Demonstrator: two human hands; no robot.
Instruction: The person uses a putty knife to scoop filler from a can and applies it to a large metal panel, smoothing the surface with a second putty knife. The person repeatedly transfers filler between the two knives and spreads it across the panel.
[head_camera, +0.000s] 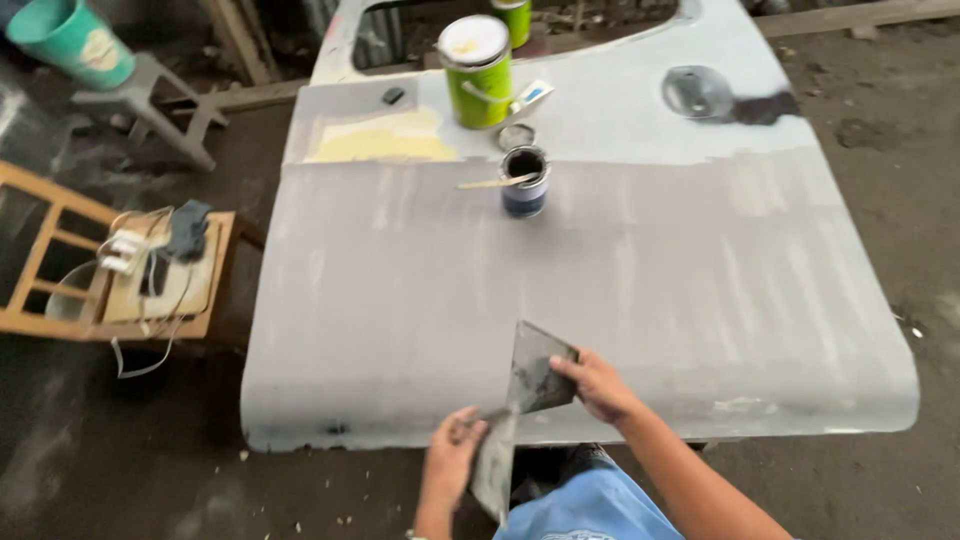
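The right hand (597, 385) pinches one flat metal spreader (538, 368) by its right edge, fingers clamped on it; the blade is a grey, smeared, roughly four-sided plate, its long axis running from the fingers up and to the left, with its top corner pointing away from the person over the panel (650, 270); the left hand (452, 455), just below and to the left, is closed around a second spreader (495, 465), whose narrow blade runs downward from the fist and points toward the person's blue-clad knee (590, 505); the two blades meet between the hands; both are coated in dull grey filler; well beyond the right hand stand two green cans (478, 72) and one small open tin (525, 180) with one stick (497, 183) across it; far left of the left hand is one wooden chair (60, 250).
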